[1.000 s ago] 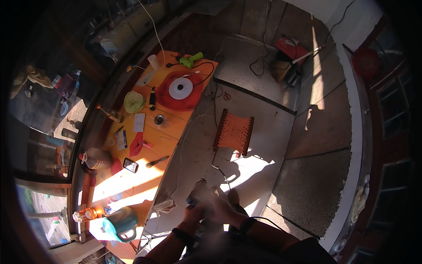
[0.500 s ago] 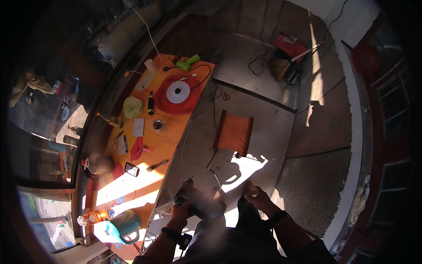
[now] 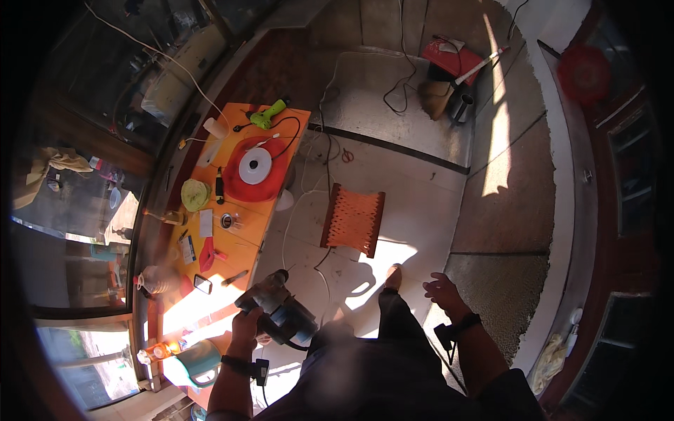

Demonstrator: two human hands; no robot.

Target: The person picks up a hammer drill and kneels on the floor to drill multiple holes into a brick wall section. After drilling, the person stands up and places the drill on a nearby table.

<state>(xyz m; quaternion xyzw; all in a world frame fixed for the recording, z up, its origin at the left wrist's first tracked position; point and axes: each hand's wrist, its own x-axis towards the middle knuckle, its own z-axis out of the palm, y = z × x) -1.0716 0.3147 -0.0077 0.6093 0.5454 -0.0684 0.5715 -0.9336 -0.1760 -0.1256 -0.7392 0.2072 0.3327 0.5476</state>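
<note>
In my left hand (image 3: 247, 330) is a dark corded power drill (image 3: 279, 309), gripped at its handle. Its bit points up and forward, beyond the orange table's near right edge. My right hand (image 3: 444, 292) is held out on the right with its fingers apart and nothing in them. Ahead of me on the floor stands a low stool (image 3: 353, 219) with a woven orange seat and dark side rails. Beside it on the floor runs the drill's cord (image 3: 326, 284). My bare foot (image 3: 394, 276) shows beyond my knee.
Left, the orange table (image 3: 246, 242) carries a green glue gun (image 3: 268, 114), a white disc (image 3: 255, 166) on a red round mat, a phone (image 3: 203, 283) and a teal jug (image 3: 199, 365). Scissors (image 3: 347, 156) lie on the floor. A broom (image 3: 437, 98) and red dustpan (image 3: 453, 57) stand far right.
My left hand has carried the drill left, toward the table. My right hand has moved right and its fingers have spread. The whole view has shifted, with the stool and table now further left.
</note>
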